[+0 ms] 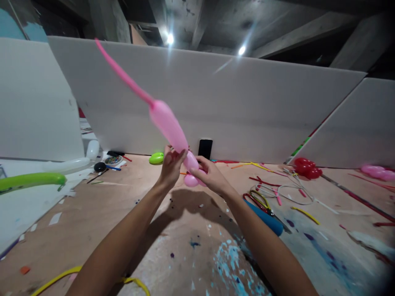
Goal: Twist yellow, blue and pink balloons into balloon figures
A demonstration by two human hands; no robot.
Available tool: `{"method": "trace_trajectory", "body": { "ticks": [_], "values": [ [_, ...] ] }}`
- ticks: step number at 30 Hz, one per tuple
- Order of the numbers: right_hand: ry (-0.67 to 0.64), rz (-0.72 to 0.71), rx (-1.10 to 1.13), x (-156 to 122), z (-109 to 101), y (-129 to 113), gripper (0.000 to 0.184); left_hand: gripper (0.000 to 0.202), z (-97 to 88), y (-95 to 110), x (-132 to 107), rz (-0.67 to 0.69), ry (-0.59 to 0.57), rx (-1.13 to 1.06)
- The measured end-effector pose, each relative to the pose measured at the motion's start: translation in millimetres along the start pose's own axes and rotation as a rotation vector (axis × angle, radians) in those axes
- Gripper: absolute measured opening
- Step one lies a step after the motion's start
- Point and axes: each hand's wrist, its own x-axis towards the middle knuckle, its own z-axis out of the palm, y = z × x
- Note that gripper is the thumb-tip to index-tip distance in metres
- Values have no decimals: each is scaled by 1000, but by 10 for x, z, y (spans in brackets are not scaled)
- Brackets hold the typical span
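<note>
A long pink modelling balloon is held up in front of me over the table. Its thin uninflated tail points to the upper left, and small round bubbles are formed at its lower end. My left hand grips it at the narrowing below the long inflated section. With fingers and thumb, my right hand closes around the lower part, by the small bubbles. Exactly how the fingers pinch the twist is partly hidden.
Scissors lie across a blue cylinder at the right. Behind them are a coiled pale cable and red balloons. A phone leans against the white panel. A green balloon extends from the left.
</note>
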Motion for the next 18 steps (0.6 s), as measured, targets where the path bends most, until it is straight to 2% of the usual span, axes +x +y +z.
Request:
{"method": "trace_trajectory", "body": {
  "ticks": [5,8,9,11,13,14,16,18],
  "values": [
    [32,-6,-104,-51,-37,-120,33,60,-141,57,90,144,226,385],
    [11,13,-144,-70,-64,-187,35,77,-278,118,146,364,238,761],
    [-2,17,-142,-72,-80,-200,37,72,-317,143,156,453,181,902],
    [-17,24,-126,-71,-128,-210,37,45,-370,185,152,557,-56,1091],
    [-51,30,-100,-69,-191,-206,36,33,-383,201,119,530,-310,1118],
    [-82,32,-86,-68,-221,-201,36,34,-377,203,96,483,-381,1099],
    [-141,32,-71,-68,-267,-195,38,38,-346,214,53,385,-435,1076],
    [-139,12,-120,-72,-281,-196,40,41,-300,261,27,300,-466,1131]
  ]
}}
